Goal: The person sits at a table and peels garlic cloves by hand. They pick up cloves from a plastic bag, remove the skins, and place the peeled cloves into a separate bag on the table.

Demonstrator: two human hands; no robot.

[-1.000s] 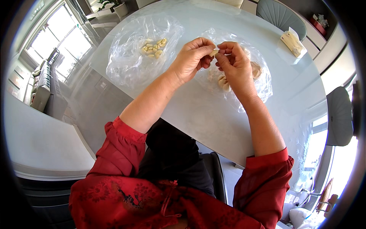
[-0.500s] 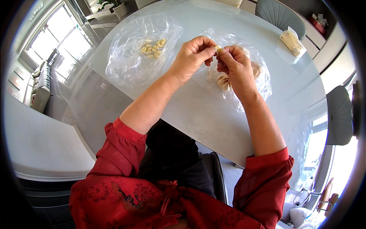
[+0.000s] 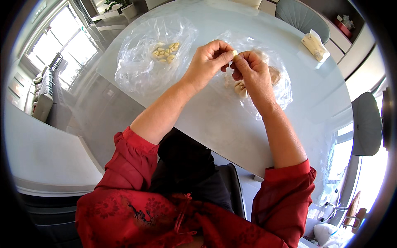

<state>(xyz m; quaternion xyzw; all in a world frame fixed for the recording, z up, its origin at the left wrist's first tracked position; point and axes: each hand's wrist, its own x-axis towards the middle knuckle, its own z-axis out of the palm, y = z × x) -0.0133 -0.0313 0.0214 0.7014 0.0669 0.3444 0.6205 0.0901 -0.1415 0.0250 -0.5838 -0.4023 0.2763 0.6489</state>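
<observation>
Above the table, my left hand and my right hand meet fingertip to fingertip. Between them is a pale garlic clove, pinched by the thumb and fingers of both hands. Under and beyond my right hand lies a clear plastic bag with garlic bulbs and papery skins on it, partly hidden by that hand. To the left, another clear plastic bag lies spread out, bearing several peeled garlic cloves.
The pale glossy table has a rounded far edge. A tissue pack sits at its far right. Grey chairs stand beyond and at the right side. My lap is below the near edge.
My right hand has shifted slightly left and its fingers have curled a little. More of the pale clove shows above the fingertips. My left hand is nearly still.
</observation>
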